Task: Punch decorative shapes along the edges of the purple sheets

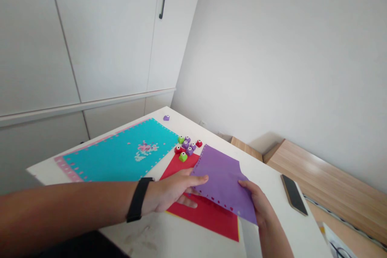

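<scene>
Both hands closed on a purple paper sheet (222, 183), just right of the frame's centre, the grip pinched rather than apart. Left hand (171, 191) at the sheet's left edge, its fingers (198, 179) lying over the paper and its thumb lower down, near the sheet's bottom edge. Right hand (255, 205) at the lower right side, its thumb (244, 186) pressed on the top face and the rest of the hand behind the paper. Sheet tilted in the air between both hands, with a row of small punched notches along its left and bottom edges. Black wristband (137, 199) around the left wrist, the left forearm reaching in from the left edge of the frame.

Directly below the hands, a red paper sheet (205, 219) flat on a white table (184, 125), partly under the left hand. Up and to the left, a turquoise sheet (102, 157) over a pink sheet (68, 168), with a small pink and white patch near its middle. Cluster of small green, purple and red craft punches (186, 147) just above the red sheet, with one lone purple punch (166, 117) near the far table corner. Dark smartphone (294, 194) at the table's right edge, a wooden surface (326, 173) beyond it, and white cupboard doors (99, 28) across the upper left of the frame
</scene>
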Demonstrator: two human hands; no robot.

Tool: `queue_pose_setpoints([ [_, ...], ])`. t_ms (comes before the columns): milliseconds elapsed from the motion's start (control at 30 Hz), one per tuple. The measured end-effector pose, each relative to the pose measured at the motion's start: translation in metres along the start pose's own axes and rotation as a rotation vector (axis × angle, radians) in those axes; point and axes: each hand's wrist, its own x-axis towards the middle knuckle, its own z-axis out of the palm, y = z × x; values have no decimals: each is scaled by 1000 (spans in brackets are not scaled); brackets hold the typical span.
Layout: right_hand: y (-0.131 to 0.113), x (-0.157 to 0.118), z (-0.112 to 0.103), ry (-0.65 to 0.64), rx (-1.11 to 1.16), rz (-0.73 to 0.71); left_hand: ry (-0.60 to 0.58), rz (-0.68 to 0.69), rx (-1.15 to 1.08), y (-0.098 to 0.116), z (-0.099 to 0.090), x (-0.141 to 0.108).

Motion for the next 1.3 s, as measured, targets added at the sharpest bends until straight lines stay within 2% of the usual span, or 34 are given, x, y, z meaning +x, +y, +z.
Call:
queue_pose_setpoints([
  [100,1,-2,-12,-37,-74,-10,-19,-7,5,-3,-5,-5],
  [233,9,3,-10,-49,-112,-58,6,-9,60,-17,-8,1],
  [433,12,10,-19,140,-281,-236,50,90,314,-22,-24,20],
  [567,21,-12,-25,164,-295,-359,69,83,369,-17,-35,25],
  [667,40,-36,-17,136,-310,-453,104,81,357,-17,-33,24],
  [833,75,-61,0,93,-124,-422,152,41,239,-17,-15,21],
  [967,93,-71,6,96,-110,-462,104,-49,194,-14,-7,25],
  [1100,106,-74,8,140,48,-488,104,-111,264,-14,-11,36],
  [1300,124,-67,8,113,255,-384,30,-57,489,-12,-19,51],
])
